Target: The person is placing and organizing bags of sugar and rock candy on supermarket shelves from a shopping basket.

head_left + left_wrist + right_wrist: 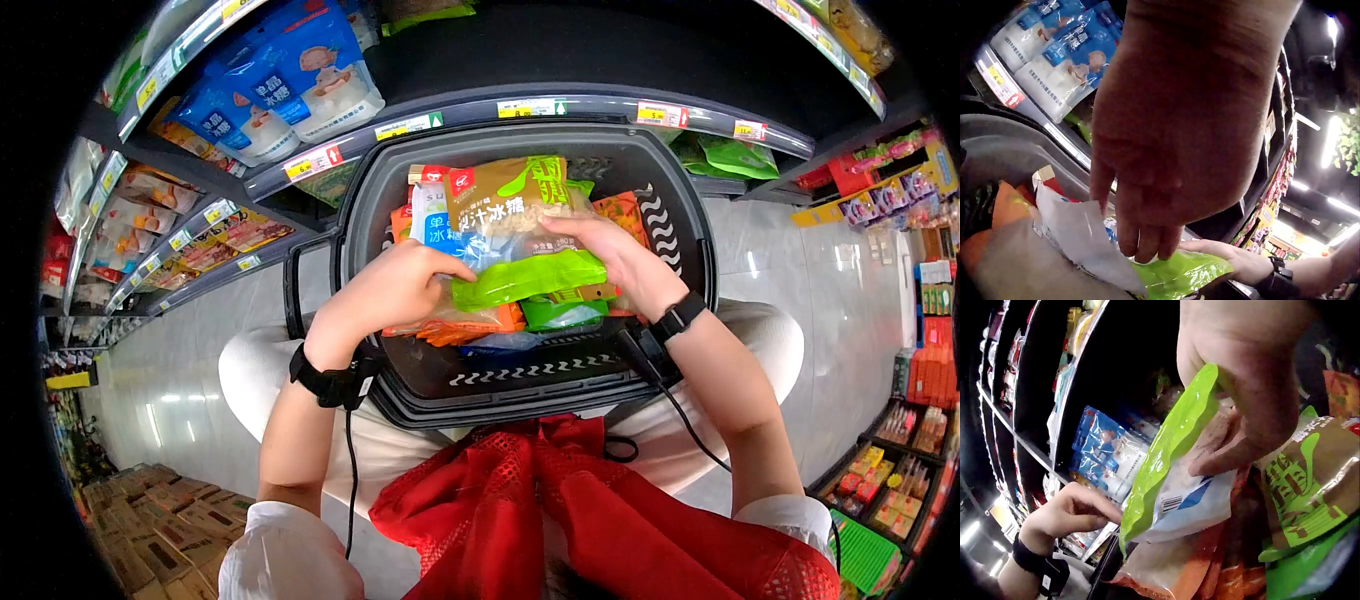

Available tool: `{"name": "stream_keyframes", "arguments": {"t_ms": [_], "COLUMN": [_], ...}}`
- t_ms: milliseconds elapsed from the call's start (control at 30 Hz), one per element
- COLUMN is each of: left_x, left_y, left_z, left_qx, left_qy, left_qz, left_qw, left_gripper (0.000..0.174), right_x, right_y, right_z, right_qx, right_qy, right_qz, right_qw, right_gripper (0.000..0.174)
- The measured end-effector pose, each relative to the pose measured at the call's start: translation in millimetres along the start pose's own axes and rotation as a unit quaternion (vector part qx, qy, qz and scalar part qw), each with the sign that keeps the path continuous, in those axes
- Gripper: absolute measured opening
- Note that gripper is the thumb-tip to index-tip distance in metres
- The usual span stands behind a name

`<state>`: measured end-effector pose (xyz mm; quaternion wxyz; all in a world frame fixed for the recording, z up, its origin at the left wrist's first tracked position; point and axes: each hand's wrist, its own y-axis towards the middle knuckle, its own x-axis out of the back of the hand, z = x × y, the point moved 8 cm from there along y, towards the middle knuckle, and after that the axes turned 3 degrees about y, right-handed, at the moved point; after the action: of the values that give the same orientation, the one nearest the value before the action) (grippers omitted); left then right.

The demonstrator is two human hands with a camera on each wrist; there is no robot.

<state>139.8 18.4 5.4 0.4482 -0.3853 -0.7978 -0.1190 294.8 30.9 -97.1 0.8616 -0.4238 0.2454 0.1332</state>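
Observation:
A brown and green bag of rock sugar (500, 215) with a clear window lies tilted over the other packets in the shopping basket (395, 395). My left hand (395, 285) pinches the left end of its bright green edge, as the right wrist view also shows. On the other side my right hand (625, 260) grips the bag, thumb across the front and the other fingers largely hidden in the head view. Beneath it sits a white and blue sugar packet (430, 215). Orange packets (1216, 562) and another brown and green bag (1310, 487) lie in the basket too.
The dark basket rests at my lap, against a shelf edge with price tags (530, 107). Blue and white sugar pouches (300, 75) stand on the shelf at upper left. Green packages (735, 155) lie on a lower shelf at right. Cardboard (165, 525) covers the floor at lower left.

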Motion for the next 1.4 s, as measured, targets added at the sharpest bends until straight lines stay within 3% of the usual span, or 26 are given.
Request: {"name": "stream_keyframes", "arguments": {"t_ms": [100, 167, 300, 367, 400, 433, 500, 533, 633, 800, 933, 1067, 1133, 1167, 1233, 1267, 1400], "left_x": [1.8, 6.1, 9.0, 27.6, 19.6, 17.3, 11.7, 11.0, -0.6, 4.7, 16.1, 27.8, 28.8, 29.0, 32.0, 36.3, 64.3], "left_y": [1.9, 3.8, 3.1, 0.1, 6.7, 7.3, 10.8, 11.6, 14.0, 9.1, -1.4, -6.7, -7.0, -6.9, -6.0, -5.7, -9.3], "left_z": [4.8, 19.9, 47.4, 41.0, 40.6, 38.4, 13.5, 5.4, 19.8, 9.0, -7.2, -13.0, -6.9, -2.1, 0.3, -0.9, 3.5], "left_qx": [0.044, 0.077, 0.164, 0.139, 0.111, 0.109, -0.018, -0.033, 0.032, 0.018, -0.017, -0.015, 0.003, 0.019, 0.035, 0.031, -0.02], "left_qy": [-0.069, -0.119, -0.139, -0.151, -0.258, -0.259, -0.476, -0.49, -0.47, -0.422, -0.291, -0.218, -0.204, -0.197, -0.191, -0.235, -0.354], "left_qz": [-0.014, -0.068, -0.106, -0.247, -0.202, -0.201, -0.175, -0.184, -0.204, -0.219, -0.296, -0.303, -0.292, -0.292, -0.292, -0.313, -0.378], "left_qw": [0.997, 0.988, 0.971, 0.947, 0.938, 0.938, 0.862, 0.851, 0.858, 0.879, 0.91, 0.928, 0.934, 0.936, 0.936, 0.92, 0.855], "left_gripper": [0.031, 0.026, 0.021, 0.026, 0.04, 0.04, 0.042, 0.044, 0.045, 0.037, 0.031, 0.028, 0.027, 0.027, 0.026, 0.026, 0.032], "right_x": [-1.8, -4.4, -28.3, -37.4, -45.3, -51.3, -50.9, -52.6, -50.2, -47.4, -53.3, -51.4, -51.3, -52.3, -43.7, -42.8, -40.8], "right_y": [-5.2, -10.4, -41.7, -58.5, -69.5, -79.2, -82.0, -80.9, -74.8, -84.0, -85.9, -76.7, -62.8, -62.3, -53.1, -53.3, -51.3], "right_z": [5.8, 7.8, 37.3, 49.7, 57.2, 63.4, 65.6, 64.9, 61.0, 70.2, 67.7, 58.2, 40.0, 39.3, 22.5, 23.9, 26.9], "right_qx": [0.057, 0.088, 0.228, 0.272, 0.305, 0.337, 0.343, 0.351, 0.345, 0.394, 0.407, 0.369, 0.27, 0.269, 0.139, 0.14, 0.081], "right_qy": [-0.033, -0.045, -0.116, -0.143, -0.138, -0.133, -0.15, -0.157, -0.179, -0.141, -0.154, -0.157, -0.2, -0.202, -0.135, -0.135, 0.08], "right_qz": [-0.012, -0.013, 0.019, 0.021, 0.05, 0.079, 0.073, 0.077, 0.075, 0.032, 0.063, 0.05, 0.06, 0.063, 0.041, 0.041, 0.073], "right_qw": [0.998, 0.995, 0.967, 0.952, 0.941, 0.929, 0.924, 0.92, 0.918, 0.908, 0.898, 0.915, 0.94, 0.94, 0.98, 0.98, 0.991], "right_gripper": [0.027, 0.026, 0.026, 0.029, 0.032, 0.034, 0.039, 0.039, 0.04, 0.039, 0.035, 0.04, 0.045, 0.045, 0.049, 0.049, 0.042]}}
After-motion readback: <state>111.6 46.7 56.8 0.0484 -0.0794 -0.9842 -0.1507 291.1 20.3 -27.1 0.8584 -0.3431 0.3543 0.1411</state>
